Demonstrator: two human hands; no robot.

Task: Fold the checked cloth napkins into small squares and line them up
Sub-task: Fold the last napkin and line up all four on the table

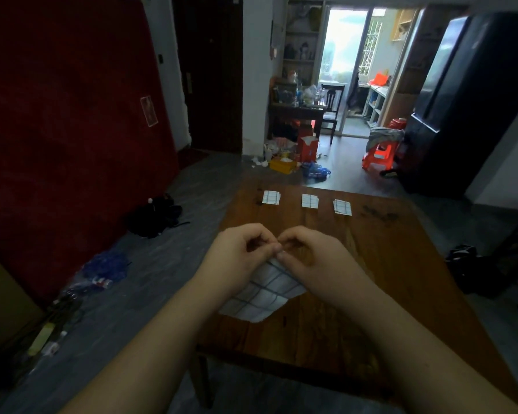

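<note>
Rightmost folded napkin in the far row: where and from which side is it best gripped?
Likely its near edge, pinched from the person's side: the rightmost folded napkin lies flat on the table, slightly skewed, bare wood in front of it. The left hand and right hand are busy pinching the near napkin.

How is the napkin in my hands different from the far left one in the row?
The held napkin looks larger, not fully folded; the far-left napkin is a small square. The left hand and right hand pinch the held napkin; the far-left napkin lies untouched on the table. Both are white, dark-checked.
</note>
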